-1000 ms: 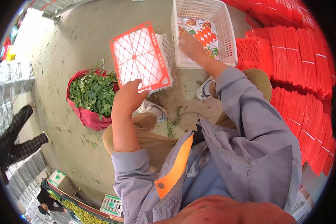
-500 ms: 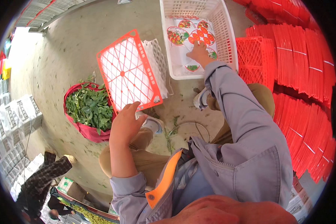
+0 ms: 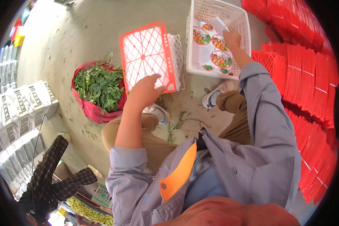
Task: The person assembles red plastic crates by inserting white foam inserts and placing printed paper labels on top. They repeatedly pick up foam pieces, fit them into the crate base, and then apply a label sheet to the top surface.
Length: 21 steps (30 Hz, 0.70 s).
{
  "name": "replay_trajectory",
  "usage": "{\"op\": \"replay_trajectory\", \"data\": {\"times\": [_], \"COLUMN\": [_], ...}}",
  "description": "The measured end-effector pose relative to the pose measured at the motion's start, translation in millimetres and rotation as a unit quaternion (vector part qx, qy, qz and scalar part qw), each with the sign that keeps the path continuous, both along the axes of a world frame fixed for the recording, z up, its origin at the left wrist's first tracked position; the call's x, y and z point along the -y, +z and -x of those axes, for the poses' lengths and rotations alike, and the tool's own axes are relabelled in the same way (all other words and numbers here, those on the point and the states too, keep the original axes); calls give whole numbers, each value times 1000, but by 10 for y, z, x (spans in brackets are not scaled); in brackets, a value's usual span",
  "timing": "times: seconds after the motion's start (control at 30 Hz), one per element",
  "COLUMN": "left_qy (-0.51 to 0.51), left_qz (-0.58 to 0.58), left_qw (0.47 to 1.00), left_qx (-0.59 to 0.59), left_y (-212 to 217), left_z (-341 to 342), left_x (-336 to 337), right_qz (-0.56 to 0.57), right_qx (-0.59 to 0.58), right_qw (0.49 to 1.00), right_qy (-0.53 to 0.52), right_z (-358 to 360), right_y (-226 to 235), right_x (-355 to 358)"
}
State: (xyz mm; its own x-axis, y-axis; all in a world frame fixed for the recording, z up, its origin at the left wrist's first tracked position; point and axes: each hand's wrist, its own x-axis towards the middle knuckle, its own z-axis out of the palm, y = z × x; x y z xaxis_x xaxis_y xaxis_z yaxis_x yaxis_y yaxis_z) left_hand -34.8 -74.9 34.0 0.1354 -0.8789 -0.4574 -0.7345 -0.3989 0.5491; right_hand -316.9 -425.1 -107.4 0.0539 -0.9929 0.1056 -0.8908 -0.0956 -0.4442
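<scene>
My right hand [image 3: 232,38] is inside a white plastic basket [image 3: 217,71], its fingers closed on a white printed sheet [image 3: 219,25] whose edge curls up. Under it lie several more sheets with round pictures [image 3: 221,59] of red fruit and green leaves. To the left, a red lattice plastic panel [image 3: 142,57] with white material behind its openings rests on a white mesh-like stack [image 3: 175,52]. My left hand [image 3: 147,89] is at the panel's near edge, fingers apart and holding nothing. Whether its fingertips touch the panel I cannot tell.
A red sack of green leaves [image 3: 98,88] stands left of the panel. Tied stacks of red plastic panels [image 3: 303,71] rise on the right. White wrapped packages [image 3: 24,105] are piled at left. Another person in checked trousers [image 3: 51,162] is at lower left, beside green fruit [image 3: 87,211].
My right hand has moved toward the basket's right side and now lifts a sheet by its edge. The view has shifted. My left hand stays by the panel's near edge.
</scene>
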Motion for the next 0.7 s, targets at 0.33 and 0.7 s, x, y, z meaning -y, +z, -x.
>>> {"op": "replay_trajectory", "data": {"times": [0.33,0.7], "left_qy": [184,247], "left_qz": [135,207], "left_qw": [752,899], "left_qx": [-618,-297], "left_y": [251,222], "left_z": [527,626], "left_x": [60,129], "right_qz": [194,161], "right_qx": [121,164], "right_qw": [844,835], "right_qy": [484,500], "right_z": [-28,-288], "right_y": [1876,1730], "right_x": [-2315,-2299]}}
